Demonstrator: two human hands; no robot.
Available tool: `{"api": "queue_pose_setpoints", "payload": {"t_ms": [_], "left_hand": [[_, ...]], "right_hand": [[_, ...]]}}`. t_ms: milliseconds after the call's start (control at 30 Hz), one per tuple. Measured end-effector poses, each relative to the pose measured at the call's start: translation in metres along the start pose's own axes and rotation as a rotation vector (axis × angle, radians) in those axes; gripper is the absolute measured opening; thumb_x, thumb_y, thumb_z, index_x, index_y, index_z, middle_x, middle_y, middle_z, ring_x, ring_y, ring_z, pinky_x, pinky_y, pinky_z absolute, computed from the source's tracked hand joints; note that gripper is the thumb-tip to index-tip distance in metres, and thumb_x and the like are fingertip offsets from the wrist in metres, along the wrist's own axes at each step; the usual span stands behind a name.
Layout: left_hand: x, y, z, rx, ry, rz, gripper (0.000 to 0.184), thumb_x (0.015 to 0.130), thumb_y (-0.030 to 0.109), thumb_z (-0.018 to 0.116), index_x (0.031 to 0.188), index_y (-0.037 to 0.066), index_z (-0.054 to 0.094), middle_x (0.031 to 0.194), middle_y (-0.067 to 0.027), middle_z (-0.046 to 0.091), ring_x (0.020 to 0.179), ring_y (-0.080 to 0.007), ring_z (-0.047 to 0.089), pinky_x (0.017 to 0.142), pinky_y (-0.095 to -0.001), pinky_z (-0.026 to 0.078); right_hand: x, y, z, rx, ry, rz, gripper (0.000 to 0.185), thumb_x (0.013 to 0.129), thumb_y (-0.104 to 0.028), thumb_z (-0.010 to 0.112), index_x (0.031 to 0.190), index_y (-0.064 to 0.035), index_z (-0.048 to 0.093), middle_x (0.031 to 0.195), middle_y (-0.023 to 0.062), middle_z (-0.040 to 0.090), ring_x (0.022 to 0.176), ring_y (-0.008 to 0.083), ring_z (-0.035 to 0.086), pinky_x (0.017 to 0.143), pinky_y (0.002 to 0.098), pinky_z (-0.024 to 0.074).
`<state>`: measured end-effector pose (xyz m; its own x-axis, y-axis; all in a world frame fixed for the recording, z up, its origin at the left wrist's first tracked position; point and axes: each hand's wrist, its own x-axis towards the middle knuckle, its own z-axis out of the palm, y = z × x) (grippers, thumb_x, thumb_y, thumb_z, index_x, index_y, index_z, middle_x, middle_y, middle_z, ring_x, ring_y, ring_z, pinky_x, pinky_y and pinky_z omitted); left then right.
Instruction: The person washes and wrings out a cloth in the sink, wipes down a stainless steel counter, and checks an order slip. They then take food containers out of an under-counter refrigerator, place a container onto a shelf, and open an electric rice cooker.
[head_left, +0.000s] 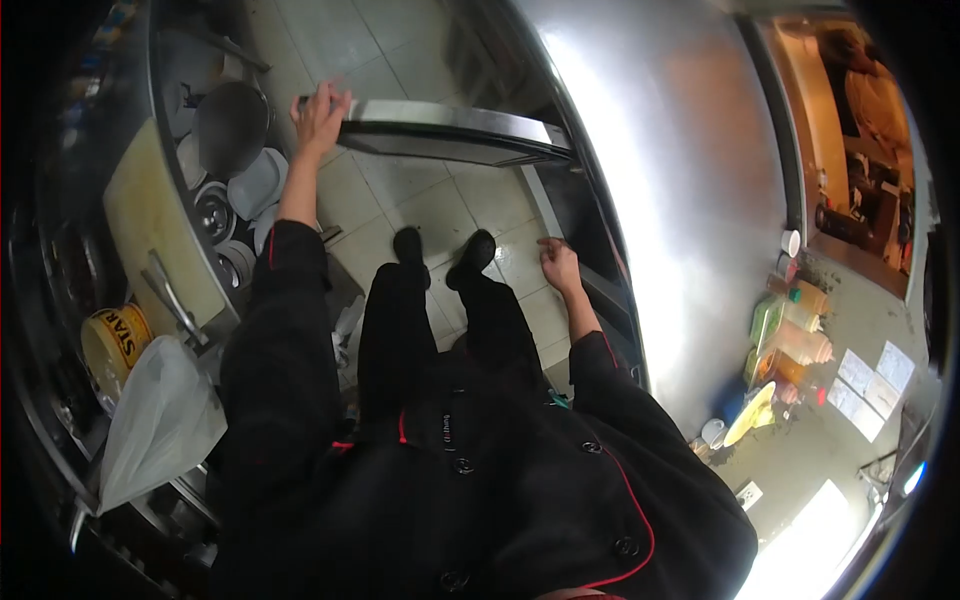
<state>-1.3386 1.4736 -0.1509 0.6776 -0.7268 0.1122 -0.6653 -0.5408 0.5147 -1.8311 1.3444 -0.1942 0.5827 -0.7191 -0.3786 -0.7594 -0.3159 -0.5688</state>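
Note:
My left hand (320,118) is hooked over the free end of a steel-edged cabinet door (440,118), which stands swung out from the unit below the steel counter. Loosely bent, with a finger extended, my right hand (560,262) hangs in front of the dark cabinet opening (590,215). Nothing shows in that hand, and it is apart from the door. The inside of the cabinet is mostly hidden from this angle.
Left are a cutting board (160,220), stacked bowls and pans (232,115), a yellow tub (115,340) and a plastic bag (165,420). On the right lie the steel counter (680,200) and squeeze bottles (800,340). A person (880,105) shows through the pass window.

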Motion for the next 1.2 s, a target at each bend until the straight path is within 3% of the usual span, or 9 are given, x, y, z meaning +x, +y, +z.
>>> {"api": "queue_pose_setpoints", "payload": {"t_ms": [333, 467, 600, 667, 800, 867, 933, 1033, 1200], "left_hand": [[0.145, 0.024, 0.057, 0.028, 0.354, 0.301, 0.030, 0.093, 0.033, 0.036, 0.114, 0.022, 0.054, 0.079, 0.0002, 0.066, 0.092, -0.0181, 0.059, 0.095, -0.0348, 0.030], [0.156, 0.047, 0.057, -0.273, 0.309, 0.188, 0.024, 0.084, 0.019, 0.057, 0.105, 0.009, 0.054, 0.103, -0.0152, 0.054, 0.097, -0.0298, 0.052, 0.083, -0.0399, 0.037], [0.190, 0.042, 0.081, -0.234, 0.391, 0.278, 0.031, 0.095, 0.031, 0.034, 0.116, 0.020, 0.054, 0.089, -0.0014, 0.065, 0.095, -0.0160, 0.057, 0.092, -0.0310, 0.034], [0.246, 0.007, 0.097, -0.445, 0.363, 0.689, 0.033, 0.095, 0.030, 0.033, 0.120, 0.019, 0.052, 0.106, -0.0028, 0.059, 0.100, -0.0140, 0.052, 0.093, -0.0276, 0.033], [0.260, 0.009, 0.085, -0.331, 0.321, 0.723, 0.041, 0.094, 0.033, 0.035, 0.127, 0.011, 0.047, 0.129, -0.0041, 0.046, 0.120, -0.0150, 0.039, 0.102, -0.0304, 0.026], [0.284, -0.009, 0.081, -0.210, 0.350, 0.804, 0.044, 0.095, 0.034, 0.035, 0.129, 0.010, 0.045, 0.135, -0.0066, 0.041, 0.129, -0.0150, 0.030, 0.105, -0.0311, 0.023], [0.322, -0.030, 0.075, -0.075, 0.398, 0.889, 0.045, 0.096, 0.037, 0.032, 0.132, 0.013, 0.041, 0.128, -0.0068, 0.047, 0.116, -0.0153, 0.044, 0.100, -0.0302, 0.032], [0.363, -0.052, 0.089, -0.339, 0.293, 0.642, 0.045, 0.094, 0.036, 0.037, 0.127, 0.008, 0.047, 0.126, -0.0061, 0.050, 0.120, -0.0177, 0.043, 0.100, -0.0320, 0.032], [0.257, 0.023, 0.084, -0.360, 0.258, 0.909, 0.030, 0.093, 0.017, 0.038, 0.114, 0.000, 0.052, 0.067, -0.0051, 0.050, 0.059, -0.0133, 0.043, 0.056, -0.0261, 0.038]], "right_hand": [[0.134, 0.142, 0.075, -0.174, 0.502, 0.162, 0.026, 0.079, -0.020, 0.052, 0.098, -0.0110, 0.066, 0.092, 0.0150, 0.065, 0.085, 0.0311, 0.063, 0.074, 0.0400, 0.0490], [0.163, 0.198, 0.098, -0.161, 0.687, 0.344, 0.025, 0.078, -0.021, 0.055, 0.096, -0.0090, 0.067, 0.095, 0.0140, 0.066, 0.086, 0.0318, 0.063, 0.077, 0.0393, 0.0489], [0.194, 0.265, 0.124, -0.140, 1.030, 0.345, 0.025, 0.076, -0.015, 0.055, 0.096, -0.0048, 0.066, 0.095, 0.0142, 0.066, 0.087, 0.0296, 0.063, 0.080, 0.0359, 0.0481], [0.200, 0.288, 0.135, 0.200, 1.173, 0.215, 0.024, 0.075, -0.007, 0.053, 0.094, -0.0021, 0.065, 0.094, 0.0129, 0.065, 0.088, 0.0259, 0.062, 0.081, 0.0337, 0.0466], [0.220, 0.318, 0.148, 0.649, 1.381, 0.039, 0.025, 0.071, 0.006, 0.047, 0.091, 0.0006, 0.062, 0.092, 0.0096, 0.063, 0.090, 0.0199, 0.058, 0.083, 0.0307, 0.0441], [0.218, 0.335, 0.152, 0.555, 1.397, 0.098, 0.022, 0.073, 0.004, 0.051, 0.091, -0.0006, 0.062, 0.091, 0.0091, 0.063, 0.088, 0.0194, 0.059, 0.081, 0.0293, 0.0441], [0.212, 0.348, 0.147, 0.562, 1.393, 0.184, 0.020, 0.076, 0.002, 0.050, 0.091, -0.0018, 0.062, 0.088, 0.0078, 0.062, 0.082, 0.0175, 0.059, 0.075, 0.0286, 0.0447], [0.196, 0.364, 0.144, 0.739, 1.406, 0.271, 0.017, 0.082, -0.001, 0.047, 0.092, -0.0037, 0.060, 0.079, 0.0049, 0.058, 0.067, 0.0137, 0.055, 0.061, 0.0283, 0.0447], [0.187, 0.330, 0.070, 1.205, 1.372, 0.168, 0.012, 0.087, -0.011, 0.048, 0.095, -0.0064, 0.056, 0.075, 0.0040, 0.055, 0.053, 0.0143, 0.047, 0.053, 0.0301, 0.0423]]}}
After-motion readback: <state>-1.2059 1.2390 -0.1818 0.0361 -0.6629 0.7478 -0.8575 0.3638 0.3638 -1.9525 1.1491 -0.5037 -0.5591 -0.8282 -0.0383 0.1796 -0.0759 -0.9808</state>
